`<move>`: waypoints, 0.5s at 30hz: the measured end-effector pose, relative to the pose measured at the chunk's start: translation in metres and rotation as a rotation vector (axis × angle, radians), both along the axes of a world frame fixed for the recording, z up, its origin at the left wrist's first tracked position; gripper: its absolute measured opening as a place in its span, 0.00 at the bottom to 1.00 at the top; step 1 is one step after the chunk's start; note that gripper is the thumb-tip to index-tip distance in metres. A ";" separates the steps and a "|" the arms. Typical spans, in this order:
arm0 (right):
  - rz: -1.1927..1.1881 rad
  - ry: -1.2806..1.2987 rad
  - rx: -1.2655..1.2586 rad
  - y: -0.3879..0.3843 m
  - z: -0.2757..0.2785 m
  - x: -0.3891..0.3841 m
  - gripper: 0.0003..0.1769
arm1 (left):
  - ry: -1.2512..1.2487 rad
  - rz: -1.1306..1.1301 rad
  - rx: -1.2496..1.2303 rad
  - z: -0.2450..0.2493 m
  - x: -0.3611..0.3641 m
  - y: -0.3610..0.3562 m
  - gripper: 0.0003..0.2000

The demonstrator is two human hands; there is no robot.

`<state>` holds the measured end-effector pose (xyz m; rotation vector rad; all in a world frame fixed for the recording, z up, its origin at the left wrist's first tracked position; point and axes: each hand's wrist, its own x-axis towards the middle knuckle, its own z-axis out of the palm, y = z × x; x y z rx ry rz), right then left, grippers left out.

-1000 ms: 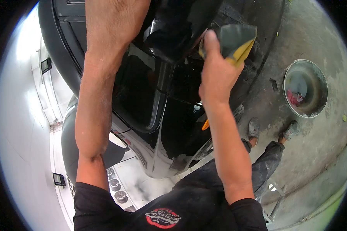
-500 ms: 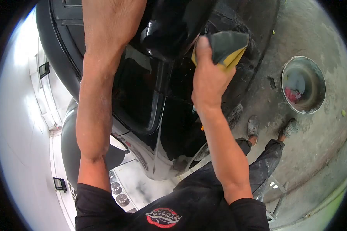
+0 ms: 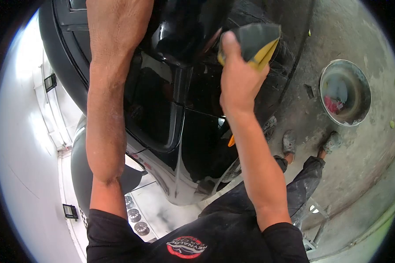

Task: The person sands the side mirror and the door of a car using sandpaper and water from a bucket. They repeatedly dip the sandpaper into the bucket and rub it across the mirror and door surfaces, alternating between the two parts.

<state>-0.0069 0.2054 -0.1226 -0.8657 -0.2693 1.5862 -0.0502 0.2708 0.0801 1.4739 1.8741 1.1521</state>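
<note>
My right hand is closed on a dark grey and yellow cloth or pad, thumb on its left side. The pad lies over the glossy black car panel, near the black side mirror; exact contact with the surface cannot be made out. My left arm reaches up past the car's dark window, and its hand is beyond the top edge, out of view.
A metal basin with water and a pink cloth stands on the concrete floor at the right. Feet in grey shoes are beside the car. An orange item shows by my right forearm. Several wheel rims lie lower left.
My right hand and the pad have moved slightly upward in the view. My left arm has shifted a little up and left. More of the orange item now shows.
</note>
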 end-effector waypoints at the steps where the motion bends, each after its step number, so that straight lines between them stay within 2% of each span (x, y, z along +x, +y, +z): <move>1: 0.026 0.009 0.002 0.011 -0.002 -0.001 0.14 | 0.527 0.026 0.174 -0.037 0.009 0.002 0.33; 3: 0.060 0.076 -0.001 0.022 -0.003 0.000 0.15 | 0.910 -0.048 0.260 -0.050 0.007 -0.003 0.32; 4: 0.054 0.033 -0.002 0.017 -0.001 -0.002 0.15 | 0.763 -0.149 0.190 -0.037 -0.001 -0.006 0.32; 6: 0.033 -0.056 -0.010 -0.004 0.005 -0.001 0.15 | 0.614 -0.202 0.168 -0.033 -0.005 -0.005 0.30; 7: 0.047 0.015 -0.006 -0.010 0.007 0.000 0.15 | 0.617 -0.155 0.218 -0.043 -0.003 -0.001 0.30; 10: 0.088 -0.072 0.016 0.022 -0.003 -0.003 0.14 | 0.623 -0.136 0.238 -0.045 -0.003 0.002 0.29; 11: 0.090 0.063 0.025 0.021 -0.001 0.001 0.16 | 0.612 -0.131 0.200 -0.042 0.002 -0.002 0.29; 14: 0.200 0.028 -0.114 0.002 0.013 0.009 0.33 | 0.815 -0.058 0.203 -0.043 0.026 -0.007 0.30; 15: 0.120 0.065 -0.082 -0.009 0.009 0.002 0.29 | 0.828 -0.086 0.220 -0.040 0.023 -0.007 0.30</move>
